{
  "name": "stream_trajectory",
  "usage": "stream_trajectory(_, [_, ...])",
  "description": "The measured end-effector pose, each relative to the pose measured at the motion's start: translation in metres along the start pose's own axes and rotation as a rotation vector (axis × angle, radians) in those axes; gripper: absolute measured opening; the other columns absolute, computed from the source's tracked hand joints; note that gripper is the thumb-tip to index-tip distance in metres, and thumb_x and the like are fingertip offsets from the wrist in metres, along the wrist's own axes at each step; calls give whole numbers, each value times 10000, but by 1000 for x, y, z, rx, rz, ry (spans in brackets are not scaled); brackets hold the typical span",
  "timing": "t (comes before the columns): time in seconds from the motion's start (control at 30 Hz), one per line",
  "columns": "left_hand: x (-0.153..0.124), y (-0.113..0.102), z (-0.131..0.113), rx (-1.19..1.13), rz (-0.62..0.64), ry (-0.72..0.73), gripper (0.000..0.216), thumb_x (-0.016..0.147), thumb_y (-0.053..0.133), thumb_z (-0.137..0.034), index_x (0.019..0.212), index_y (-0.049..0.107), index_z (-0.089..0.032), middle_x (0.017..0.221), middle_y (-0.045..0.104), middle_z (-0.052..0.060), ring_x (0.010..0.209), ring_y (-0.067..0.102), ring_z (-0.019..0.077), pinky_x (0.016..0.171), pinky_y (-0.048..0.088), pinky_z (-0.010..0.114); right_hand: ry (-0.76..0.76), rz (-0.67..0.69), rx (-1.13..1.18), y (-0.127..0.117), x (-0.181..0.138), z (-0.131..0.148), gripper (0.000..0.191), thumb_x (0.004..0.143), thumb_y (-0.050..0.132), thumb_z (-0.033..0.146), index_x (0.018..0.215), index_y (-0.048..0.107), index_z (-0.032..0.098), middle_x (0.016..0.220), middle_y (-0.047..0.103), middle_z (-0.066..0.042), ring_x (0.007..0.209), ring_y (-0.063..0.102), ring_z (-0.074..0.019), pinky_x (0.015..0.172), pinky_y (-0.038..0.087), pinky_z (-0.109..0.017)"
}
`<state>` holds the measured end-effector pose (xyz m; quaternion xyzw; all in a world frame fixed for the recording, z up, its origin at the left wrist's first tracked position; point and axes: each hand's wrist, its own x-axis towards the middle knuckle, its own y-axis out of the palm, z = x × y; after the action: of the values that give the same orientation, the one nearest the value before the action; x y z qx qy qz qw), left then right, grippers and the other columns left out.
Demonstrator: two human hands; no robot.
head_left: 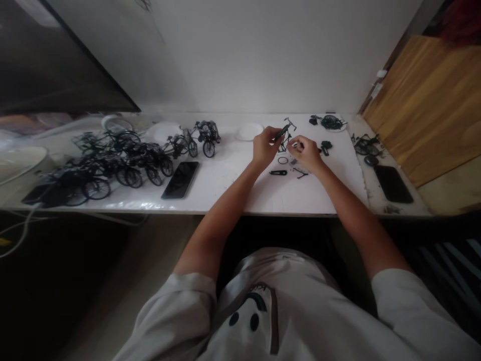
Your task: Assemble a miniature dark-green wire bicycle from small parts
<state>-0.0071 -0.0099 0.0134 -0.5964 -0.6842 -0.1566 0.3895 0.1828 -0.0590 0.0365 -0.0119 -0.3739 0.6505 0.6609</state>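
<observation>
My left hand is closed on a dark miniature bicycle frame, holding it above the white board with its handlebars pointing up and away. Close to the right side of the frame is my right hand, its thumb and fingers curled together; whatever they pinch is too small to make out. Below the hands lie a thin black ring, a dark green-and-black elongated piece and a thin forked part. Small dark green parts lie just right of my right hand.
Many assembled miniature bicycles crowd the table's left side, beside a phone. A white plate stands at the back. To the right are heaps of dark parts, a black flat device and a wooden panel.
</observation>
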Motion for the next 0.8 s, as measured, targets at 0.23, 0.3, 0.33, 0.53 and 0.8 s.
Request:
stream_trajectory(0.23, [1,1,-4,1,-7,-57,152,931,771,-159,1065,727,-214,1043,849,44,944,822,176,786,680,267,-4,425,-215,-19,5,-7,239,825,829,403,881,824,170,635,493,40,606,408,-126,643,339,-326])
stream_trajectory(0.3, [0,2,-4,-15,9,-51,146,934,769,-163,1064,728,-217,1055,849,41,982,822,182,802,683,272,11,466,-224,-23,7,-9,234,797,857,398,858,840,173,614,502,41,581,391,-117,622,328,-325])
stream_trajectory(0.33, [0,2,-3,-29,10,-42,143,933,769,-165,1060,729,-217,1056,849,42,986,821,180,804,683,270,24,486,-225,-24,8,-10,236,779,875,400,850,848,176,601,504,42,568,387,-114,612,322,-324])
stream_trajectory(0.53, [0,5,4,-46,2,-33,182,920,760,-169,1093,733,-218,1049,844,40,943,805,157,806,688,271,75,586,-248,-25,9,-17,165,730,923,360,805,876,220,575,540,40,551,416,-116,601,330,-329])
stream_trajectory(0.8, [0,6,4,-54,4,-11,164,921,777,-168,1071,725,-210,1048,843,39,969,815,167,787,677,267,96,609,-268,-20,6,-8,135,778,889,291,876,890,199,684,639,7,605,484,-127,629,368,-322])
